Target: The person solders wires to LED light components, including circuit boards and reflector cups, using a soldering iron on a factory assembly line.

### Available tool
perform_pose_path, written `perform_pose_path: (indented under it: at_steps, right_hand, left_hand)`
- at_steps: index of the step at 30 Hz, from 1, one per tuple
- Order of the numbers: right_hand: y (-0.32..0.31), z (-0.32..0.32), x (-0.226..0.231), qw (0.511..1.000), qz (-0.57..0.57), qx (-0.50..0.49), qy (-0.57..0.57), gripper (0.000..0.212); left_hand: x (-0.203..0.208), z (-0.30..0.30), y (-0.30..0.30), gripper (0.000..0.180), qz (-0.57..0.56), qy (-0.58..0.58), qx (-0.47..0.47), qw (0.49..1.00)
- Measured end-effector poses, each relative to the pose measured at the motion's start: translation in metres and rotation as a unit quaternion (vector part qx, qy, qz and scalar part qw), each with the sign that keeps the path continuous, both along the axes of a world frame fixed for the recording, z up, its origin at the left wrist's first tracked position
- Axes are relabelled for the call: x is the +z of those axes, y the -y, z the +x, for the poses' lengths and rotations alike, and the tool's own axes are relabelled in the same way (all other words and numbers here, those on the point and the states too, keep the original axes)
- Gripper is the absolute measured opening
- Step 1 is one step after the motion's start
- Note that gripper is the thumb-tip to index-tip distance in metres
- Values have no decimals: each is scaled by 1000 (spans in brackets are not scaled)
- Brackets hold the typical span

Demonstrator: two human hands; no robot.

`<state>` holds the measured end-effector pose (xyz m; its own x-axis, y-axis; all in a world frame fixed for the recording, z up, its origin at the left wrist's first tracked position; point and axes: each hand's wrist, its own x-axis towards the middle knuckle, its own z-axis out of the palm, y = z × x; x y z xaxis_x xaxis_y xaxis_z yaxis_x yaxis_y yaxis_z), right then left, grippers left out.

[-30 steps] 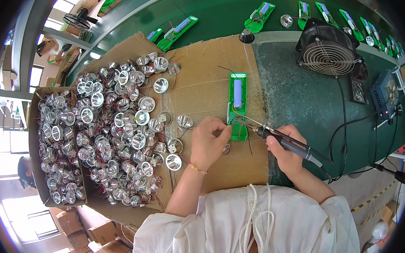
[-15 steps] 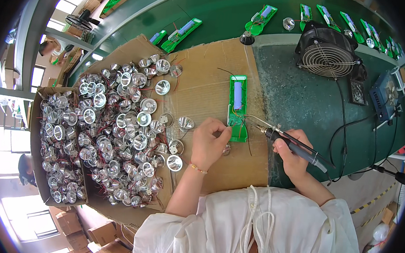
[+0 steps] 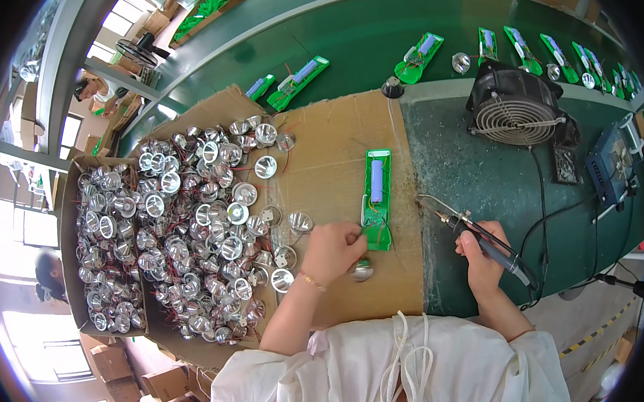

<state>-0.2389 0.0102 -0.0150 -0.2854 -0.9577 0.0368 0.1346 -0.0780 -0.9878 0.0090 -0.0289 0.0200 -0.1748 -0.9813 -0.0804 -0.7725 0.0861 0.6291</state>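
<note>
A green plastic housing lies on the cardboard, with a lavender cylindrical battery and thin wires inside. My left hand is at its lower left edge, thumb and fingers pinched together; whatever is between them is hidden. Just below those fingertips rests a silvery reflector cup, partly covered by the hand. My right hand grips a soldering iron with a thin metal feed tube along it. The iron's tip points left over the green mat, apart from the housing.
Many reflector cups with red wires fill a cardboard box on the left. A black fan and a blue soldering station stand at right, with black cables. More green housings line the far belt. People work in the background at left.
My right hand has drawn the soldering iron away from the housing to the right. The left hand stays by the housing's lower edge. The whole view has shifted, putting the bench lower in the picture.
</note>
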Motion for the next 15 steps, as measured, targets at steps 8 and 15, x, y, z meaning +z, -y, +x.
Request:
perform_pose_path:
  at_steps: [8,15]
  right_hand:
    - [7,1,-6,999,24,9,-39,12]
    - [9,0,-8,999,47,-10,25,14]
  left_hand:
    - [-2,0,175,20,-123,-77,60,988]
    - [3,53,250,30,-193,344,193,898]
